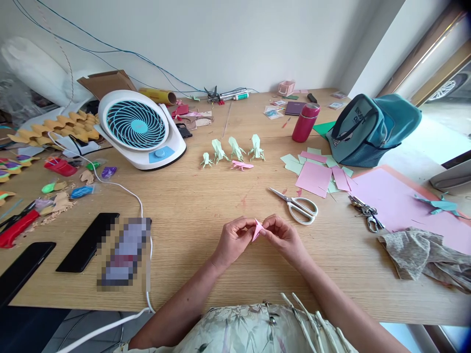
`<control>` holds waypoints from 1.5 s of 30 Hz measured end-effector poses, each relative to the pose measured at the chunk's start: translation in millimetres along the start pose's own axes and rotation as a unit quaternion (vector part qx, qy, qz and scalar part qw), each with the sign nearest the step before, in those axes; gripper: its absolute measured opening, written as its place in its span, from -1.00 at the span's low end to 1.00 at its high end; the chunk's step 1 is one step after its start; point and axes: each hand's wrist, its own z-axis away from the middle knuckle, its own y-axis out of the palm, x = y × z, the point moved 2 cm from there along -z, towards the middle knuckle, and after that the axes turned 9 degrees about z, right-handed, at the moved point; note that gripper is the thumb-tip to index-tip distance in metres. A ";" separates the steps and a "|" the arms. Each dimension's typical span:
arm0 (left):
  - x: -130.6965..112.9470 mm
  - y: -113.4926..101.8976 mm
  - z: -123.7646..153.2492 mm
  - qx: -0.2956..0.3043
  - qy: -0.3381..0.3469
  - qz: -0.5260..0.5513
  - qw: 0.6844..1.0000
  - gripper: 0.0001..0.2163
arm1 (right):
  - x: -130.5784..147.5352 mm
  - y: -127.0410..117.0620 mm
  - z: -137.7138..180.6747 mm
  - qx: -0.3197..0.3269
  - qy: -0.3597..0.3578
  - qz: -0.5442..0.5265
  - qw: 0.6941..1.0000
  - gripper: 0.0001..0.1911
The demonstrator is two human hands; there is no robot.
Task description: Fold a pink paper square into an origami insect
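Note:
A small folded piece of pink paper (256, 230) is pinched between both hands above the near middle of the table. My left hand (237, 239) grips its left side with thumb and forefinger. From the right, my right hand (282, 238) holds it the same way, fingers closed. White-handled scissors (300, 207) lie beyond the right hand, blades pointing to the upper left. Farther back stand several pale green origami figures (236, 148), with a pink folded paper figure (242, 165) in front of them.
Pink paper sheets (313, 178), a red flask (306, 122) and a teal backpack (362, 132) are at the right. Keys (368, 213) lie near a grey cloth (415, 252). A white fan (142, 127) stands back left; phones (88, 242) and a white cable (151, 245) lie at the left.

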 end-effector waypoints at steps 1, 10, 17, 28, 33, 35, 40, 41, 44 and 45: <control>-1.4 -0.3 0.2 0.001 -0.008 0.002 1.000 -0.81 | 1.2 0.2 0.5 0.000 -0.001 0.004 1.000 -0.71; -7.6 -5.1 -0.4 -0.006 -0.016 0.029 0.999 -0.71 | 21.2 -4.0 6.4 -0.054 -0.125 0.215 0.967 -0.87; -5.5 -11.3 -4.6 -0.008 -0.034 -0.028 0.999 -0.85 | 19.3 -5.9 6.4 -0.051 -0.182 0.334 0.923 -0.93; -9.7 -4.8 0.2 0.002 0.129 -0.106 0.986 -0.90 | 22.7 -7.8 8.0 -0.113 -0.152 0.278 0.942 -0.92; -9.7 0.3 5.7 0.010 0.256 -0.234 0.938 -0.85 | 12.9 -0.7 7.7 -0.050 -0.023 0.151 0.987 -0.72; -7.1 2.1 7.0 0.016 0.284 -0.277 0.918 -0.84 | 12.0 2.6 6.7 -0.020 -0.011 0.121 0.992 -0.66; -0.5 4.7 6.4 0.028 0.263 -0.266 0.927 -0.84 | 11.4 4.6 2.0 0.009 0.012 0.059 0.998 -0.61; 0.1 5.1 6.0 0.032 0.253 -0.253 0.933 -0.84 | 10.6 4.0 1.3 0.007 0.013 0.053 0.998 -0.62; 0.2 5.4 5.4 0.041 0.230 -0.209 0.950 -0.84 | 8.7 1.7 1.3 -0.011 0.004 0.053 0.999 -0.63; -0.5 4.7 5.4 0.034 0.226 -0.200 0.953 -0.83 | 8.9 0.9 2.1 -0.020 0.001 0.056 0.998 -0.66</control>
